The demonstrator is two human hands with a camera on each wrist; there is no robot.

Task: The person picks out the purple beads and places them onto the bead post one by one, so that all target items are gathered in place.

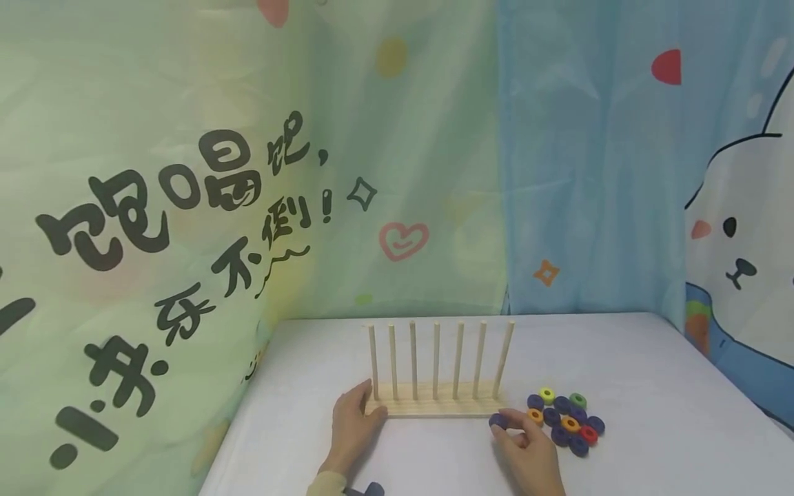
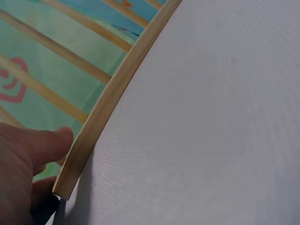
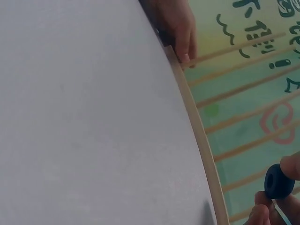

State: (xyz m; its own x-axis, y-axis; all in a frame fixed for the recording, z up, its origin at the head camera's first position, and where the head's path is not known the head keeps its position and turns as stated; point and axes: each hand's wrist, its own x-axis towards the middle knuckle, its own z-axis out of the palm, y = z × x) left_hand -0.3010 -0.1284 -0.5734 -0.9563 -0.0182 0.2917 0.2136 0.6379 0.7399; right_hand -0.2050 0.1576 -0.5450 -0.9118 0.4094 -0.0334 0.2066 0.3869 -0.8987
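Peg rack [image 1: 445, 408]: left hand [image 1: 355, 426] grips its left end. Right hand [image 1: 531, 453], near its right end, pinches blue ring [image 1: 497, 421]; likely light, stiff, best held by rim.

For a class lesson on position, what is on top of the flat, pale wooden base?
Seven thin, pale wooden pegs stand on the base. The person's left hand covers part of its left end; the surface there cannot be seen.
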